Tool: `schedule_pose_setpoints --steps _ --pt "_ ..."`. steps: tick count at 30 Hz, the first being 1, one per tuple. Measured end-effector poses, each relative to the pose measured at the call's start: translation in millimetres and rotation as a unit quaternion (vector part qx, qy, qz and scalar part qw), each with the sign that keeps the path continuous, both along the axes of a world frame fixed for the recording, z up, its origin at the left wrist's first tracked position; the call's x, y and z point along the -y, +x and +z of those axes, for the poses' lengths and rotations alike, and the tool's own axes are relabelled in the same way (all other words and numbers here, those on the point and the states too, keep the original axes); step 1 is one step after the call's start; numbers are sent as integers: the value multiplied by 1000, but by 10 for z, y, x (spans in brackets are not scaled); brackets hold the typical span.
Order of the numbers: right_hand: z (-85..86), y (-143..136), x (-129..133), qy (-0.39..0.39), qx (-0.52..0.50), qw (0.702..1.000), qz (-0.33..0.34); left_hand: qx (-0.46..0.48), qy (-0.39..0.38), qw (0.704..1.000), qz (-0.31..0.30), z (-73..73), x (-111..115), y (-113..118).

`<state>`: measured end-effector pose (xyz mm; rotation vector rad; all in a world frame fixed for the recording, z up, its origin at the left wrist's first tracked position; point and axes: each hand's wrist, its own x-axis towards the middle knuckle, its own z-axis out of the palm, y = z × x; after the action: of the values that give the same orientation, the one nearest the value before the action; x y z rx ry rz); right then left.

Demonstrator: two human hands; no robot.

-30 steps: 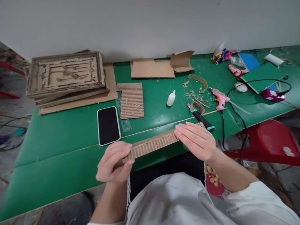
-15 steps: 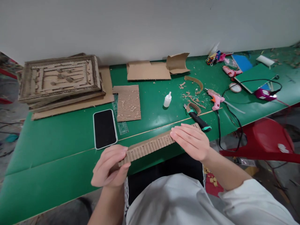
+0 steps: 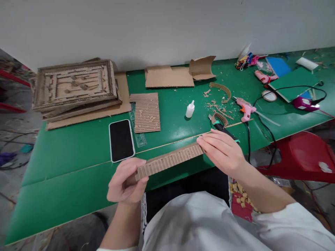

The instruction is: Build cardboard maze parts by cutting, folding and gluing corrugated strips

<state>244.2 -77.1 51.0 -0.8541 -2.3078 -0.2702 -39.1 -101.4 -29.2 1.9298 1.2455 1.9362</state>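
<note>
Between my two hands I hold a long narrow strip of corrugated cardboard (image 3: 171, 161), its ridges facing me, raised over the front edge of the green table. My left hand (image 3: 127, 179) pinches the left end between thumb and fingers. On the other end my right hand (image 3: 223, 150) is closed, its fingers laid over the strip and hiding that end. Behind my right hand lies a cutter knife (image 3: 224, 130) with a black and teal handle, partly covered. A phone (image 3: 121, 140) with a dark screen lies beyond my left hand.
A stack of cardboard panels (image 3: 78, 87) stands at the back left. A ridged cardboard sheet (image 3: 147, 113) lies over a clear ruler (image 3: 141, 139). Right of it are a small white bottle (image 3: 190, 109), cardboard scraps (image 3: 218, 106), a pink glue gun (image 3: 246, 108) with cord and a red chair (image 3: 309, 150).
The strip sits a little more level, and my right hand has moved rightward to its end, covering more of the cutter knife. The whole view has shifted slightly.
</note>
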Motion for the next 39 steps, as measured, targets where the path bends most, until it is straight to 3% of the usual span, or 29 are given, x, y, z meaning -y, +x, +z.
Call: schedule_pose_setpoints --steps 3,6,7,10,13,16,21,34,39 --pt "-31 9 -11 8 -13 1000 10 -60 91 994 -8 109 -7 18" --pt "-41 -3 -11 10 -21 1000 8 -180 120 974 64 406 90 89" --pt "-39 -6 -10 11 -23 1000 8 -226 118 963 82 535 140 138" --pt "-31 -4 -12 12 -21 1000 6 -389 43 919 51 898 245 354" --pt "-32 0 -24 18 -10 1000 10 -447 -1 893 52 1059 201 577" --pt "-48 -9 -43 29 -10 999 14 -453 9 890 49 1004 87 684" --pt "-95 -22 -66 41 -30 999 10 -422 32 905 49 867 16 672" --pt "-80 -31 -103 70 -5 997 13 -425 63 902 42 877 -26 654" --pt "1 -41 -75 53 27 998 4 -431 67 899 35 872 -34 634"
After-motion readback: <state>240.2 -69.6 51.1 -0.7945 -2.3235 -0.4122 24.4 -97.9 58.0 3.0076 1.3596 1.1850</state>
